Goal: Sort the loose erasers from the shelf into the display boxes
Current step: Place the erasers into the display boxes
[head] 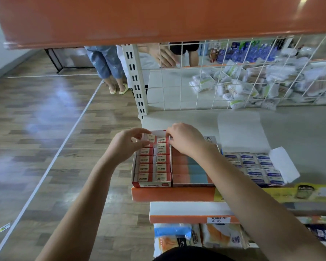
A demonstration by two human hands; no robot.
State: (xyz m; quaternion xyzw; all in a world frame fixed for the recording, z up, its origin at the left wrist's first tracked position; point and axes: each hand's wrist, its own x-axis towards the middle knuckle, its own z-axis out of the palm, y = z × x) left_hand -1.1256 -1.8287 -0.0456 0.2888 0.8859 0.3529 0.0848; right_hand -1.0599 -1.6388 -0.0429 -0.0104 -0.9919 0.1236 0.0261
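Erasers (pixel 152 161) marked "2B" fill the red box (pixel 151 184) in two columns, at the left end of the shelf (pixel 299 129). The left hand (pixel 127 143) has its fingers curled at the box's far left corner, thumb and forefinger pinching one eraser (pixel 151 138) that sits tilted above the top row. The right hand (pixel 186 140) is knuckles-up over the box's far right edge, fingers bent down onto the top eraser of the right column; whether it grips that one or only presses it I cannot tell.

Just right of the red box stands a middle box (pixel 191 170) of orange and teal erasers, partly under the right forearm. Beyond it a third box (pixel 252 166) with its white lid flipped back holds white erasers with blue labels, the print too blurred to read.

A price tag (pixel 218 220) on the lower shelf edge reads "6元". Behind the wire grid (pixel 215 76) lie blurred packets (pixel 252 83), and another person's legs (pixel 109 68) stand on the wood floor.
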